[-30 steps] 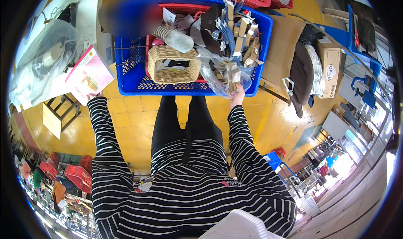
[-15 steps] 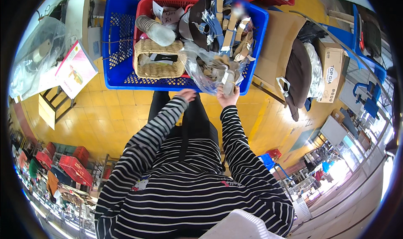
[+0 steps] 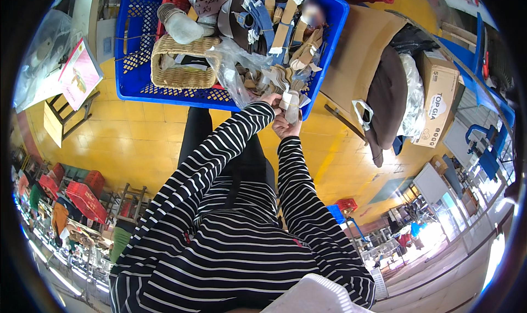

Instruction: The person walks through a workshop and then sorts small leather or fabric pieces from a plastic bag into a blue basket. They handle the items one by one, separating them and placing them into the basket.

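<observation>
Both my hands meet at the near right edge of the blue plastic crate (image 3: 175, 96). My right hand (image 3: 286, 128) grips the lower end of a small bundle of grey-beige strips (image 3: 293, 112) with a white band round it. From the left, my left hand (image 3: 272, 100) reaches the same bundle with its fingers bent against the band; what it pinches is partly hidden. Beside the hands, a clear plastic bag (image 3: 226, 71) holds more beige cut pieces (image 3: 279, 77). Farther in lie tan strip bundles (image 3: 281, 35) and blue strips (image 3: 259, 19).
A woven basket (image 3: 181, 81) and a roll of pale stacked cups or discs (image 3: 186, 30) sit in the crate's left half. On the right are a cardboard sheet (image 3: 357, 44), dark brown fabric (image 3: 384, 93) and a carton (image 3: 437, 101). A small stool (image 3: 54, 125) stands left.
My left hand has moved right and up to the bundle, joining my right hand there. The crate now appears farther left and higher in view.
</observation>
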### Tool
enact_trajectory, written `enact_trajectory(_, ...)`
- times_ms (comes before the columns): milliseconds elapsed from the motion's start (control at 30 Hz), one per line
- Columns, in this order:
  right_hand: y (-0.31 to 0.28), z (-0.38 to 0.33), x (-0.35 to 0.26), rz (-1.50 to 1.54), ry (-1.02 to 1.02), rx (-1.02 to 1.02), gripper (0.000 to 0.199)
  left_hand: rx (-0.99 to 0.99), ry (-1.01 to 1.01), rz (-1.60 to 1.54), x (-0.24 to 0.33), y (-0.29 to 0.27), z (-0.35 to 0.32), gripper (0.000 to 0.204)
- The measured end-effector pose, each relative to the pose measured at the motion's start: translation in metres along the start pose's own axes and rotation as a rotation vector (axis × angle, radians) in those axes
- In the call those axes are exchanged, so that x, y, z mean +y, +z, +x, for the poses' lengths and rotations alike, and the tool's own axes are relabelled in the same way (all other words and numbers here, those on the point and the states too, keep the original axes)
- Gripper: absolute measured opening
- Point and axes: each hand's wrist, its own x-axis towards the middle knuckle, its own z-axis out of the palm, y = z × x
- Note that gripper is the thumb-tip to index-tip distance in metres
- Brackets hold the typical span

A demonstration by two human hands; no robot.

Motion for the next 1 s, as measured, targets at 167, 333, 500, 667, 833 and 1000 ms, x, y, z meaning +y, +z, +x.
enact_trajectory(167, 0.025, -0.001, -0.014, -0.543, -0.013, 0.115, 0.042, 0.117, 0.012, 0.924, 0.004, -0.042, -0.035, 0.055)
enact_trajectory(333, 0.065, 0.012, -0.002, -1.448, -0.117, 0.464, 0.035, -0.239, 0.084, 1.122, -0.048, -0.099, -0.061, 0.039)
enact_trajectory(500, 0.095, 0.045, 0.055, -2.287, -0.422, 0.165, 0.050, -0.032, 0.323, 1.075, -0.055, -0.110, -0.068, 0.018)
enact_trajectory(667, 0.084, 0.063, 0.058, -2.609, -0.267, 0.430, 0.020, -0.005, 0.489, 1.011, 0.005, -0.100, -0.097, 0.008)
enact_trajectory(833, 0.100, 0.037, 0.051, -2.604, -1.015, 0.646, 0.035, -0.027, 0.463, 0.860, 0.020, -0.107, -0.144, 0.013)
enact_trajectory(1000, 0.060, 0.033, -0.002, -2.116, -0.900, 0.699, 0.045, 0.363, 0.141, 0.771, 0.002, -0.135, -0.079, 0.028)
